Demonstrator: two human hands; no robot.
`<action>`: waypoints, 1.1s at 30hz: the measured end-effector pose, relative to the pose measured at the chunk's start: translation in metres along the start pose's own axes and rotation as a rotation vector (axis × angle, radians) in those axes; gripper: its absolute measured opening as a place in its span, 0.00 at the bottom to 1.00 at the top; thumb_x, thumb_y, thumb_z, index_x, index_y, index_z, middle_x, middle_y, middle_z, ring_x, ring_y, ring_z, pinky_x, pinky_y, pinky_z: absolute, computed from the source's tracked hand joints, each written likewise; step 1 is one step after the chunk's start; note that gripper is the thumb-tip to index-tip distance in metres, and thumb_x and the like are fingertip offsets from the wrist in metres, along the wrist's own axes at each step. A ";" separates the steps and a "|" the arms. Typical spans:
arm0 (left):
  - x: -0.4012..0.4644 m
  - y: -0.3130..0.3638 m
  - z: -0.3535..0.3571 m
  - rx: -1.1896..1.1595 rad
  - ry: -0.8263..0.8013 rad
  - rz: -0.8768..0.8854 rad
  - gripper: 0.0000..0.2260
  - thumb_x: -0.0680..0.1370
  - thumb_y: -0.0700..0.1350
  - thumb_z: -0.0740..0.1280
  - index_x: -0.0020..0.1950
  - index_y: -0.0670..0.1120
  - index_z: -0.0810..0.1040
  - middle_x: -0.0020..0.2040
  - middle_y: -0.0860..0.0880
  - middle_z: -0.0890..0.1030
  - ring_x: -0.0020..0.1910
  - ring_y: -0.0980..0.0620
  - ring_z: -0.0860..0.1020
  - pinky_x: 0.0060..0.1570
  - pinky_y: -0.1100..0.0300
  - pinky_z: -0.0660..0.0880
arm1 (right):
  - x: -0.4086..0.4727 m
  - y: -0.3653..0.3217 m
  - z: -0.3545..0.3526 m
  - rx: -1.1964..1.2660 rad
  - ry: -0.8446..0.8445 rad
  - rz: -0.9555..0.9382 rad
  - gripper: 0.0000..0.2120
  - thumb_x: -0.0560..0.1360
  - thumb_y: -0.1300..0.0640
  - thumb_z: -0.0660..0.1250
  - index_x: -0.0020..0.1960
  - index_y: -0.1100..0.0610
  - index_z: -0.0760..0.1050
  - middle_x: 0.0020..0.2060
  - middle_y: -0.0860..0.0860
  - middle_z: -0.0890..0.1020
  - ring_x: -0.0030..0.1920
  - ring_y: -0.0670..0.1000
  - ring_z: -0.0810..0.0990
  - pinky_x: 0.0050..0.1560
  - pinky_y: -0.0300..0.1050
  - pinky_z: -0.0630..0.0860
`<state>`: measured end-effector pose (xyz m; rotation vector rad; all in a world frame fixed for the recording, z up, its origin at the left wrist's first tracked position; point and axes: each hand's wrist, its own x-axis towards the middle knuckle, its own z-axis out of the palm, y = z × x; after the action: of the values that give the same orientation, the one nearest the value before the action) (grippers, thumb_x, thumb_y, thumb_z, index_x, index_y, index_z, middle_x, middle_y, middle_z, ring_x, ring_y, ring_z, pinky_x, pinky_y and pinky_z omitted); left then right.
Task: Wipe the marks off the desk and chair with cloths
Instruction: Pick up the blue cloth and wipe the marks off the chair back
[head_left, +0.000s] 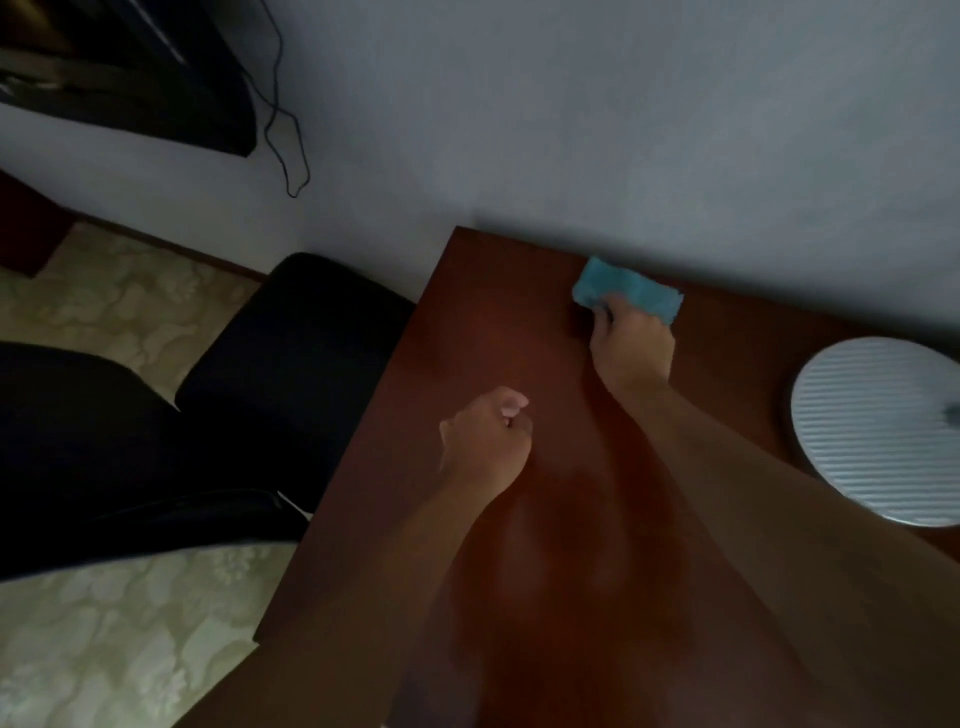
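A dark reddish-brown desk (467, 332) fills the middle and right of the view, set against a grey wall. My right hand (631, 343) reaches to the desk's far edge and presses a folded teal cloth (623, 288) flat onto the wood close to the wall. My left hand (485, 441) rests on the desk nearer to me, curled into a loose fist with nothing visible in it. A black chair (291, 332) stands to the left of the desk, its seat next to the desk's left edge. No marks show on the desk in this dim light.
A round, ribbed, pale grey disc (878, 431) lies on the desk at the right edge. A black cable (291, 145) hangs down the wall at the upper left beneath a dark object (130, 67). Pale patterned floor (104, 649) shows at the left.
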<state>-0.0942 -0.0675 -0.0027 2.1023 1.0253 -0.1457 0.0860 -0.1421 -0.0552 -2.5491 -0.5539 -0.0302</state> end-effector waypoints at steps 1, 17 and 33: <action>-0.001 0.003 -0.004 -0.057 0.006 -0.003 0.11 0.80 0.46 0.62 0.61 0.55 0.78 0.57 0.58 0.80 0.57 0.58 0.78 0.64 0.56 0.71 | 0.000 -0.008 -0.005 0.152 0.018 0.133 0.11 0.79 0.56 0.62 0.57 0.58 0.79 0.48 0.60 0.84 0.48 0.63 0.81 0.47 0.53 0.75; -0.142 -0.071 -0.168 -0.292 0.291 0.184 0.23 0.78 0.50 0.70 0.72 0.51 0.72 0.67 0.55 0.76 0.64 0.58 0.75 0.64 0.54 0.74 | -0.215 -0.227 -0.100 1.972 -0.815 0.726 0.19 0.80 0.57 0.60 0.68 0.62 0.73 0.56 0.56 0.81 0.57 0.54 0.80 0.63 0.50 0.72; -0.351 -0.308 -0.388 -0.335 0.442 0.305 0.09 0.78 0.47 0.67 0.57 0.51 0.83 0.52 0.58 0.84 0.52 0.68 0.78 0.53 0.73 0.72 | -0.491 -0.529 -0.086 1.846 -0.830 0.867 0.22 0.82 0.51 0.52 0.58 0.59 0.81 0.51 0.58 0.85 0.55 0.57 0.81 0.54 0.51 0.75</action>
<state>-0.6326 0.0961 0.2256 1.9852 0.8823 0.6244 -0.5632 0.0395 0.2158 -0.6658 0.3075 1.2139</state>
